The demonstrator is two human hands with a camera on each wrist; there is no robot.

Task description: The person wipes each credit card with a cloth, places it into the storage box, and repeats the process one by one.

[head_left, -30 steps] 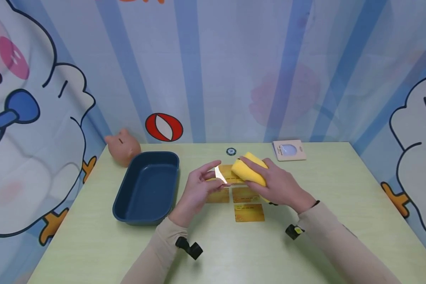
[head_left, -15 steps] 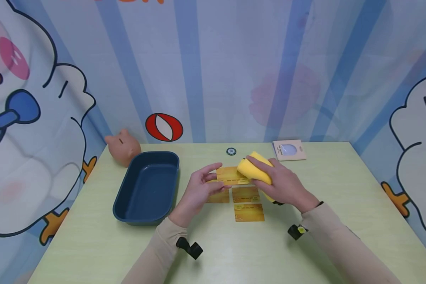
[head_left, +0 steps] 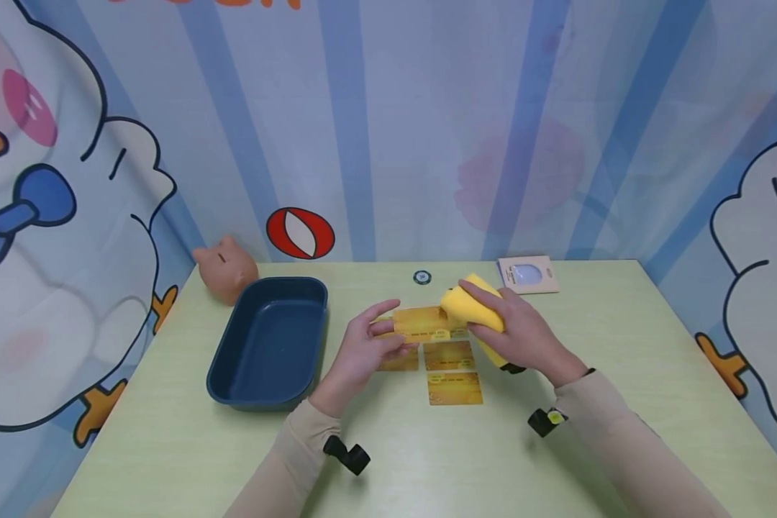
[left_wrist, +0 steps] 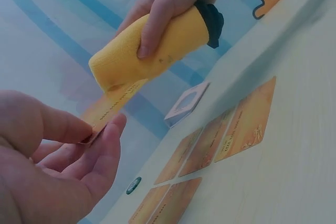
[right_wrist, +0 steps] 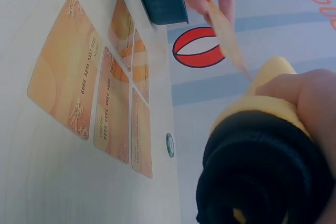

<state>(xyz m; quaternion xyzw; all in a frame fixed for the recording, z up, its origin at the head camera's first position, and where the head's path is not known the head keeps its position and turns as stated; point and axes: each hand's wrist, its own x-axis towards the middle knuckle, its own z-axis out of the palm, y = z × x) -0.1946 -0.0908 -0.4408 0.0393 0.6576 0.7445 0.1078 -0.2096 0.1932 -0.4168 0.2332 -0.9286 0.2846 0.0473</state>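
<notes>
Head view: the left hand (head_left: 361, 347) pinched the left edge of a gold card (head_left: 421, 325), raised over the table (head_left: 401, 464). The right hand (head_left: 524, 329) gripped a rolled yellow cloth (head_left: 469, 303) at the card's right end. More gold cards (head_left: 455, 389) lay flat below, nearer the person. Blue tray (head_left: 265, 352) to the left, piggy bank (head_left: 226, 271) at far left, small round chip (head_left: 421, 277) and pale box (head_left: 528, 275) along the far side.

Left wrist view: thumb and fingers closed on one card end, cloth over the other; right thumb pressed along the cloth.

Right wrist view: held card nearly edge-on, cloth's dark end in front; five cards on the table, two rows. Right fingertips hidden, can't tell their spread.

Step looked like wiping the held card. Next move probably called for a steady left pinch while the cloth slid off the right edge without bending the card.
</notes>
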